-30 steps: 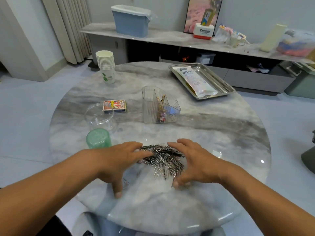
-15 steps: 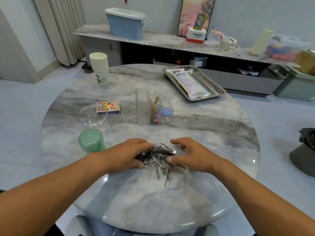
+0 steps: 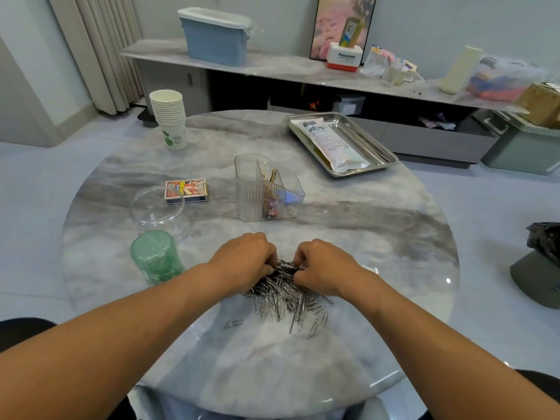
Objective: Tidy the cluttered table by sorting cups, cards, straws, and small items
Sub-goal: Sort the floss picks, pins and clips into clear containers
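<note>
We see a round marble table (image 3: 348,225), and near its front edge lies a heap of silver paper clips (image 3: 283,294). Our left hand (image 3: 242,262) and our right hand (image 3: 325,268) are both on the far side of this heap, close to each other but not touching. The fingers of both hands are curled down and inward, and they grip a bunch of clips between them. A few single clips lie apart from the heap, toward us; one of them (image 3: 233,323) is alone on the left.

To the left of the left hand stands a green translucent cup (image 3: 156,257), and it seems to be upside down. Just behind it is a clear round plastic container (image 3: 157,207). Behind that container, a small colourful card box (image 3: 186,190) lies flat. In the middle of the table stands a clear organizer with compartments (image 3: 266,189); some small items are in one compartment, but we cannot tell what they are. At the far left there is a stack of white paper cups (image 3: 169,118). At the far right, a metal tray (image 3: 341,144) holds a white sealed packet (image 3: 330,145).
</note>
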Motion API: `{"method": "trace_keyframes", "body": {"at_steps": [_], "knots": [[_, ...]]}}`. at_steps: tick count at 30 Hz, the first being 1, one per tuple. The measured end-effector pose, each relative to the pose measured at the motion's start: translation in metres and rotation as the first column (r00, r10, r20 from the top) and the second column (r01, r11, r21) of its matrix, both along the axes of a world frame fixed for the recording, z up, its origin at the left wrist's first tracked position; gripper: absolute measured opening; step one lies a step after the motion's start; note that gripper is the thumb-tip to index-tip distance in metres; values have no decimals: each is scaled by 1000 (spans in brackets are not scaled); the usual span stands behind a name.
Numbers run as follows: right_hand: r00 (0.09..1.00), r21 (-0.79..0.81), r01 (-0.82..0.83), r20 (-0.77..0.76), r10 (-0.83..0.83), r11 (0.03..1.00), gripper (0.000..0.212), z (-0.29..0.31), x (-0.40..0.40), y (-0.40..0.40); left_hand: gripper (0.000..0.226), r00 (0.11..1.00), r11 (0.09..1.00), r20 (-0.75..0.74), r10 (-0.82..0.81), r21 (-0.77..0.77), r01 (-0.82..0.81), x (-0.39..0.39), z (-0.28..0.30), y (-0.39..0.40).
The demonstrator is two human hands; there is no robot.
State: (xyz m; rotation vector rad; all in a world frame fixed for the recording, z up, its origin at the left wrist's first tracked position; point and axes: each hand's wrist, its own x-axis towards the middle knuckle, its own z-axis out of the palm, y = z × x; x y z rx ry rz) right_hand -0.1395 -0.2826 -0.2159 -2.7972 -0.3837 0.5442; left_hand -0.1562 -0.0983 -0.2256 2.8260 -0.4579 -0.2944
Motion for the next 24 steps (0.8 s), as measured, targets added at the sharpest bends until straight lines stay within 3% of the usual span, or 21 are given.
{"method": "trace_keyframes", "body": {"at_steps": [6,12,14,16,19,24], "knots": [[997,21,13,-70,-12,1000,19,0,3,-1,12,1000,999,6,16,28,-16,1,1,1],[1000,-1,12,-2,-12,1000,17,10,5,-9,12,989,989,16,146,-21,-146,0,18,11],[999,40,44,20,-45,998,12,17,8,-16,22,983,984,-27,179,-2,-179,0,22,16],[997,97,80,14,-82,992,11,21,10,-23,50,979,980,-55,197,-6,-198,0,19,19],[985,266,170,-76,-155,949,11,24,10,-28,69,958,923,-145,248,-266,-279,-3,20,17],[928,564,357,-307,-212,744,11,28,1,-23,67,872,693,-416,257,-550,-466,-7,26,6]]}}
